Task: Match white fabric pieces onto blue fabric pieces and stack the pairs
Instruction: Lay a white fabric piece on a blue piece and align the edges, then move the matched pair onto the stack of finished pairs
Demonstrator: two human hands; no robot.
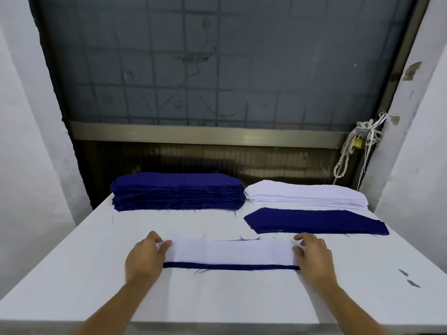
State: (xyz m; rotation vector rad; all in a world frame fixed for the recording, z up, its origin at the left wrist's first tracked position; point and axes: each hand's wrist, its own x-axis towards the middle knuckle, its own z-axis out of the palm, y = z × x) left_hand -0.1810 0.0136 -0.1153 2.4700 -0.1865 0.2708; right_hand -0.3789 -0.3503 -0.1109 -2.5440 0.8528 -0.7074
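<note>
strip of smooth white cloth (232,250) lies on frayed blue cloth (229,266); left hand (145,258) and right hand (314,258) pinch its ends.

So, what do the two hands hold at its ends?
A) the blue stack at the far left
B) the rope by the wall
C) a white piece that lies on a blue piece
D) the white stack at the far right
C: the left hand and right hand grip the ends of the white piece, and the blue piece shows along its near edge.
</note>
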